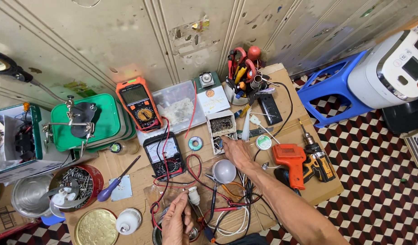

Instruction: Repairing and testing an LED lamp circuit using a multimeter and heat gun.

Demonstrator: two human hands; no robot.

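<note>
My left hand (176, 221) is low in the view and grips a white bulb base (193, 195) between its fingers. My right hand (235, 151) stretches forward, fingertips in a small open box of small parts (221, 128); whether it pinches anything I cannot tell. A white bulb dome (224, 171) lies just under that wrist. Red and black probe leads (190, 183) tangle between the hands. A black analog meter (165, 155) lies left of the right hand, with an orange multimeter (139, 104) behind it.
An orange soldering gun (290, 162) and a drill (318, 162) lie right. A cup of tools (245, 75) stands at the back. Green boxes (102, 120), a tin of screws (79, 179), a blue-handled screwdriver (112, 185), a gold lid (96, 227). Blue stool (333, 86) beyond the edge.
</note>
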